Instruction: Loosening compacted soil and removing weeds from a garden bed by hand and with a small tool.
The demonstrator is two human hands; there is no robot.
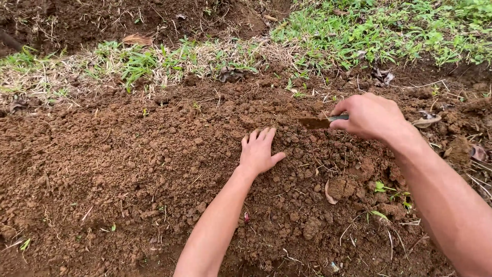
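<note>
Brown loose soil bed (128, 169), grass strip (359, 36) behind | right hand (371, 117) fingers wrapped round small trowel (320, 122), blade long axis pointing left, tip just beyond left hand (259, 151) | left hand flat on soil, fingers spread, empty, nearer blade tip.

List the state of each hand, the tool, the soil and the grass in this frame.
Left hand: open, palm flat on the soil, fingers together.
Right hand: closed around the tool's handle.
Hand tool: held level, flat soil-coated blade pointing toward the left hand, tip at the soil.
Soil bed: loose, crumbly, clods broken.
Grass strip: partly green, partly dry.
</note>
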